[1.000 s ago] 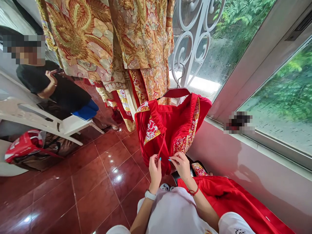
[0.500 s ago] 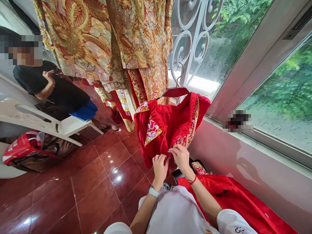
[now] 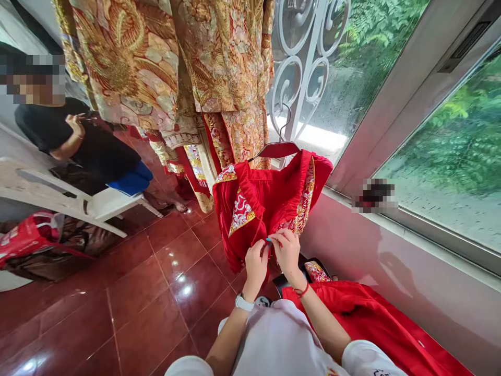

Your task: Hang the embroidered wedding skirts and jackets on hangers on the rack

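A red garment with gold and white embroidered panels [image 3: 270, 183] hangs in front of me on a dark red hanger [image 3: 278, 150] with a metal hook. At its lower middle, my left hand [image 3: 256, 263] pinches the edge of the red cloth. Close beside it, my right hand [image 3: 286, 251] is closed too, its fingertips meeting the left ones at the same spot. A small turquoise spot shows at the right fingertips. The exact bit of cloth or tie between the fingers is partly hidden by them.
Gold embroidered robes [image 3: 129, 57] hang at upper left. A person in black [image 3: 102, 141] sits on a white chair [image 3: 113, 206]; a red bag [image 3: 29, 237] lies nearby. Red cloth [image 3: 364, 313] is spread at lower right, below the window ledge [image 3: 422, 240].
My hands stay at the garment's lower middle and draw slightly closer together, fingertips nearly touching. The whole view has shifted a little.
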Action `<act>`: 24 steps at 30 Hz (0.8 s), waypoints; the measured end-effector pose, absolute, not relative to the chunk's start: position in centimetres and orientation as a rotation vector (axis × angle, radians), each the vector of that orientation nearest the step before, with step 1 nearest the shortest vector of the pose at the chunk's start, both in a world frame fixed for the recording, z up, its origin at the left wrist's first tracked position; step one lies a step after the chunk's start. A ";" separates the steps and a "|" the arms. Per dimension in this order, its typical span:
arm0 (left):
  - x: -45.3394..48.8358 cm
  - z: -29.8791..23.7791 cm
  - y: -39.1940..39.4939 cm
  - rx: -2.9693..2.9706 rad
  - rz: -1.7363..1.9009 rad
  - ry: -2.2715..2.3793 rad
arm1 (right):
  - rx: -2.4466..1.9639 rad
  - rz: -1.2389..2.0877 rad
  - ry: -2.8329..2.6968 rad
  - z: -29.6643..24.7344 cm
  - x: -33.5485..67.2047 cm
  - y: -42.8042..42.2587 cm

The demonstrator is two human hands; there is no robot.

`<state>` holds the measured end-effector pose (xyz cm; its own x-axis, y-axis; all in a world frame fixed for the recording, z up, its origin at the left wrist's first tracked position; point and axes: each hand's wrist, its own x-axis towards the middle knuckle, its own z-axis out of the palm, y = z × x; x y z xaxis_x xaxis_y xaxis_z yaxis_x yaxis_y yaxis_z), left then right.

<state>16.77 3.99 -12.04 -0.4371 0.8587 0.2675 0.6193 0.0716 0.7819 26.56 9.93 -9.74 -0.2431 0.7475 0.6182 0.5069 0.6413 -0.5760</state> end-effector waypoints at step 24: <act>-2.3 3.2 15.0 1.324 1.718 1.760 | -1.015 0.259 -1.548 1.8 30.4 26.4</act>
